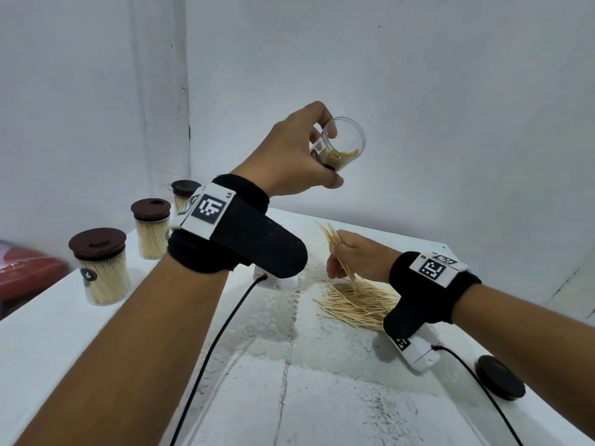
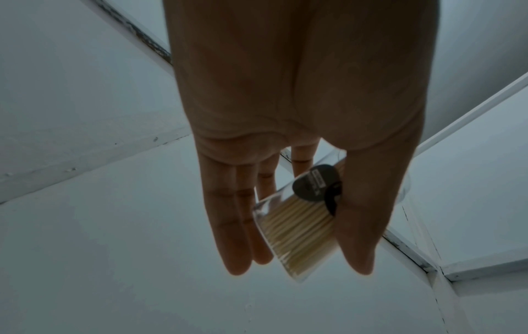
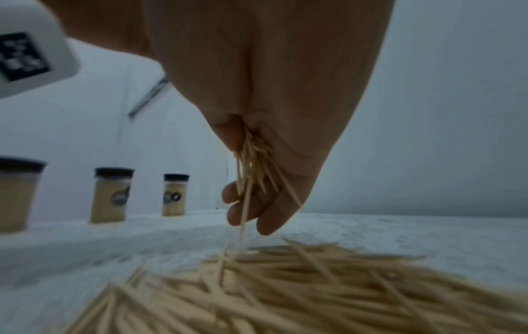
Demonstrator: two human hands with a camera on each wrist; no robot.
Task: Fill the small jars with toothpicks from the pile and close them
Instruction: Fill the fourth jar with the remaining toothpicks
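The open jar (image 1: 342, 146) is held up in the air above the far side of the desk (image 1: 48, 333), tilted with its mouth toward the camera, partly filled with toothpicks. The left hand (image 1: 289, 152) holds it, thumb on one side and fingers curled round the other; from the left wrist view the jar (image 2: 297, 230) sits between thumb and fingers (image 2: 234, 226), a dark label on its wall.

Below and to the right, the right hand (image 1: 357, 257) is just above the pile (image 1: 357, 304), its grip pinched on a bundle (image 1: 335, 239) of toothpicks that sticks out above and below the fist. In the right wrist view the bundle (image 3: 254, 162) hangs from the closed fingers, one stick reaching down to the pile (image 3: 285, 289).

The pile lies on a lace mat (image 1: 277, 317) in the middle of the desk. Three closed jars (image 1: 99, 268) with brown lids stand in a row along the left edge, full of toothpicks, well apart from the hands. A loose dark lid (image 1: 500, 376) lies flat at the right edge, near the right wrist. Black cables run from both wrist cameras toward the viewer.
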